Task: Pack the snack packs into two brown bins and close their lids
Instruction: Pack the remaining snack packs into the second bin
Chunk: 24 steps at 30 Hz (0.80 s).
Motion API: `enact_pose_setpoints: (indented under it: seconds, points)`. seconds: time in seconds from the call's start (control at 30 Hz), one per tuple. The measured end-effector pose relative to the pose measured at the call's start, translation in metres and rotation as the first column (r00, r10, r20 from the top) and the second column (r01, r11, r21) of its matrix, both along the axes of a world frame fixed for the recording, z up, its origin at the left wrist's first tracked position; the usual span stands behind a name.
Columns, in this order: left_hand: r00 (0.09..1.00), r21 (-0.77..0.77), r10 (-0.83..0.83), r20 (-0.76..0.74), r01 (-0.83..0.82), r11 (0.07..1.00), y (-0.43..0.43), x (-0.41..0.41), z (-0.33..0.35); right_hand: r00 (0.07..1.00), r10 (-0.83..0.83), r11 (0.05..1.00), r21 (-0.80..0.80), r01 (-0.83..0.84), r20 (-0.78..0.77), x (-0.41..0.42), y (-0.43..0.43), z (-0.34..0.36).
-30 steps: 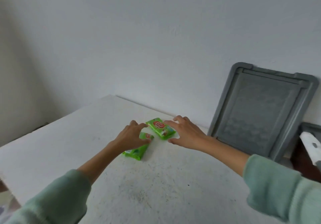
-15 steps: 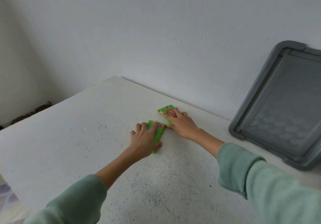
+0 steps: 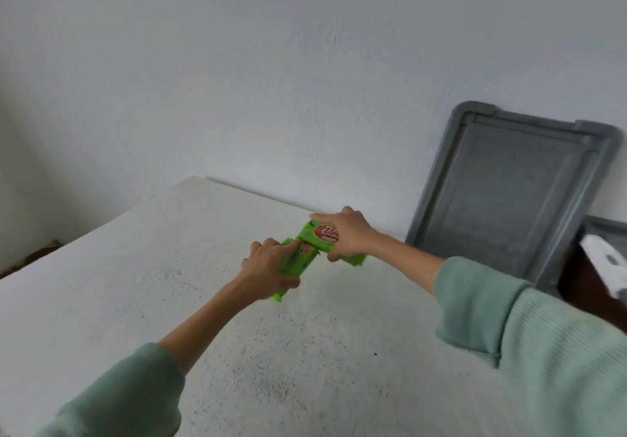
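Two green snack packs with red logos are near the far edge of the white table. My left hand grips the nearer snack pack, fingers curled over its top and thumb under it. My right hand grips the farther snack pack, which is tilted with its logo facing me. The two packs touch end to end. At the right edge a dark brown bin shows only partly.
A grey lid leans upright against the white wall at the right. A second grey lid edge and a white object sit at the brown bin. The table's left edge drops to the floor.
Both hands lay flat on the packs half a second ago; now each has closed round its pack and lifted it off the table, shifting right towards the grey lid.
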<state>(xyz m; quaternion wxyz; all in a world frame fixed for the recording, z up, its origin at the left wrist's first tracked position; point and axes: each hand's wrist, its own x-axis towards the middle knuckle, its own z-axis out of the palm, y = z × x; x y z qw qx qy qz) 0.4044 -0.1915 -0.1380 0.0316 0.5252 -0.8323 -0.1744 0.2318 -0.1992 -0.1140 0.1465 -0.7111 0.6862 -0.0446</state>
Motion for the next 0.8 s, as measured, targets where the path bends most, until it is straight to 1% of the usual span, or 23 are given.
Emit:
enact_pose_setpoints:
  seconds: [0.1, 0.2, 0.33, 0.43, 0.53, 0.6, 0.73, 0.8]
  points:
    - [0.989, -0.061, -0.13, -0.068, 0.126, 0.99, 0.023, -0.021, 0.038, 0.996, -0.011, 0.996, -0.089, 0.002, -0.091, -0.029, 0.042, 0.05]
    - [0.937, -0.151, -0.305, -0.169, 0.281, 0.948, 0.06, -0.044, 0.076, 0.992, -0.074, 0.987, -0.151, 0.058, -0.102, -0.068, 0.098, 0.094]
    - [0.813, -0.225, -0.508, -0.284, 0.458, 0.86, 0.117, -0.076, 0.116, 0.982, -0.147, 0.966, -0.229, 0.117, -0.116, -0.114, 0.192, 0.133]
    - [0.701, -0.234, -0.622, -0.348, 0.578, 0.782, 0.16, -0.105, 0.135, 0.972, -0.211, 0.947, -0.266, 0.178, -0.099, -0.141, 0.266, 0.148]
    - [0.62, -0.247, -0.708, -0.338, 0.667, 0.703, 0.203, -0.136, 0.142, 0.956, -0.28, 0.936, -0.244, 0.253, -0.084, -0.163, 0.334, 0.152]
    - [0.582, -0.212, -0.742, -0.333, 0.721, 0.66, 0.229, -0.155, 0.14, 0.944, -0.321, 0.928, -0.224, 0.299, -0.071, -0.177, 0.374, 0.149]
    - [0.509, -0.066, -0.77, -0.385, 0.817, 0.573, 0.274, -0.185, 0.129, 0.926, -0.373, 0.921, -0.141, 0.363, -0.055, -0.203, 0.441, 0.132]
    - [0.474, -0.038, -0.799, -0.37, 0.852, 0.523, 0.294, -0.196, 0.121, 0.923, -0.383, 0.921, -0.086, 0.379, -0.04, -0.214, 0.468, 0.121]
